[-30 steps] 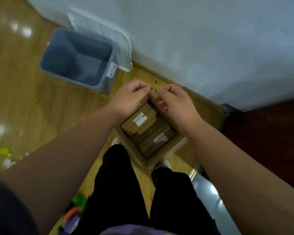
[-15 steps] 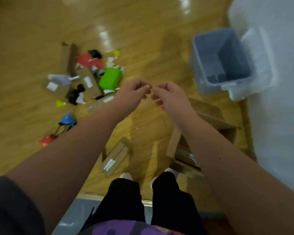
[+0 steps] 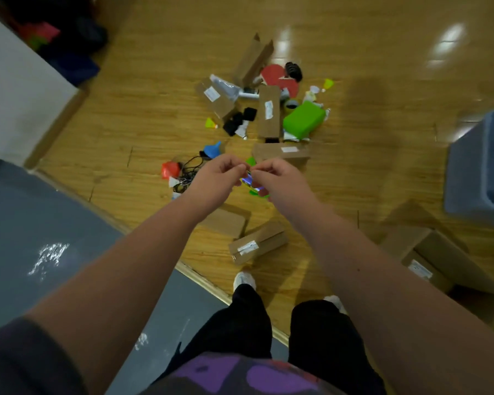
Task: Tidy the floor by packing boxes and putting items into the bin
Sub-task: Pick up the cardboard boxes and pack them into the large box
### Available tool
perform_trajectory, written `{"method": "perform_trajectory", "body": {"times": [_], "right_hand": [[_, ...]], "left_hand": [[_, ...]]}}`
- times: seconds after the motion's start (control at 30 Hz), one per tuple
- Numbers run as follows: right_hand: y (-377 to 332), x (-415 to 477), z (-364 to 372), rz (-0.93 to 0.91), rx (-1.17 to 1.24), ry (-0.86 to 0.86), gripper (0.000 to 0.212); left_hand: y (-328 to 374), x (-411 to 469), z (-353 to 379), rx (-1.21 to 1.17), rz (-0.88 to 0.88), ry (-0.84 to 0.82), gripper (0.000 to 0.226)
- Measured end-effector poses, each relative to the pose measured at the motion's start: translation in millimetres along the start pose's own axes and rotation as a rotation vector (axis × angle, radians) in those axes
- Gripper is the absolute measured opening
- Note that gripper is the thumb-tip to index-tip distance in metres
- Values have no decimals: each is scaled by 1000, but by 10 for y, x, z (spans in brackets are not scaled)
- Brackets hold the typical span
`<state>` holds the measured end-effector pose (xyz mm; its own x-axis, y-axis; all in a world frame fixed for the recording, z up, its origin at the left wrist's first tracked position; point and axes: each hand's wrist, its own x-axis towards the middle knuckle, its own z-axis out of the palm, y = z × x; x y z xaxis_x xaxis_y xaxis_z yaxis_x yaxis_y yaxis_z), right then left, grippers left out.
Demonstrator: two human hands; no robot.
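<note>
**Change noted.** A second ago both hands were at the open carton (image 3: pixel 434 258), over the labelled boxes packed inside it. They are now clear of it, and the view has swung onto the clutter. The left hand (image 3: pixel 214 178) and right hand (image 3: pixel 277 181) are raised in the air on the near side of the green case (image 3: pixel 304 121). The fingers are curled and the tips almost meet. I cannot tell whether anything small is pinched between them.

**Task items.**
- The carton lies well to the near right of the green case, with one labelled box visible inside.
- The bin (image 3: pixel 479 166) stands well to the right of the case and is cut off by the frame edge.
- Loose boxes remain out:
  - an upright box (image 3: pixel 268 112) just left of the case;
  - a long box (image 3: pixel 280 152) just on its near side;
  - a labelled box (image 3: pixel 257 243) and a plain box (image 3: pixel 226 220) well nearer, by the person's feet.
- A red paddle (image 3: pixel 280 78) lies beyond the case.
- A blue funnel (image 3: pixel 211 149) and a black cable (image 3: pixel 191 166) lie to its near left.

**Assessment.** This round at the carton appears finished and the person is turning to fetch more. Most of the tidying is still to be done.

**Surface and room.** The floor (image 3: pixel 382 52) is glossy wood planking with lamp glare on it. A grey mat (image 3: pixel 40 223) adjoins it to the near left of the case, and a white wall (image 3: pixel 12 95) stands at the far left.
</note>
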<state>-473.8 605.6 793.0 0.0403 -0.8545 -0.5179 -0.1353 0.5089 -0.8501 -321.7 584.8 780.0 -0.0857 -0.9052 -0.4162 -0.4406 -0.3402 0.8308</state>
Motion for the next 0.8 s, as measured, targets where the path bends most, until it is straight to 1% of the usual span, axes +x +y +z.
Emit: {"method": "perform_trajectory", "body": {"times": [0.13, 0.33, 0.47, 0.5, 0.6, 0.73, 0.8], "right_hand": [[25, 123, 282, 22, -45, -14, 6], [137, 507, 474, 66, -144, -51, 4], [182, 855, 600, 92, -173, -92, 7], [275, 1085, 668, 102, -195, -100, 7], [391, 1333, 698, 72, -245, -108, 7], [1006, 2021, 782, 61, -333, -88, 8], [1497, 2401, 845, 5, -459, -104, 11]], "left_hand": [[-220, 66, -272, -21, -27, 19, 17], [-468, 260, -306, -2, -79, -29, 14], [-615, 515, -320, 18, -130, -34, 14], [-745, 706, -327, 27, -148, -29, 14], [-869, 974, -301, 103, -137, -51, 13], [-1527, 1766, -110, 201, -122, -87, 12], [-2026, 2205, 34, 261, -120, -119, 11]]}}
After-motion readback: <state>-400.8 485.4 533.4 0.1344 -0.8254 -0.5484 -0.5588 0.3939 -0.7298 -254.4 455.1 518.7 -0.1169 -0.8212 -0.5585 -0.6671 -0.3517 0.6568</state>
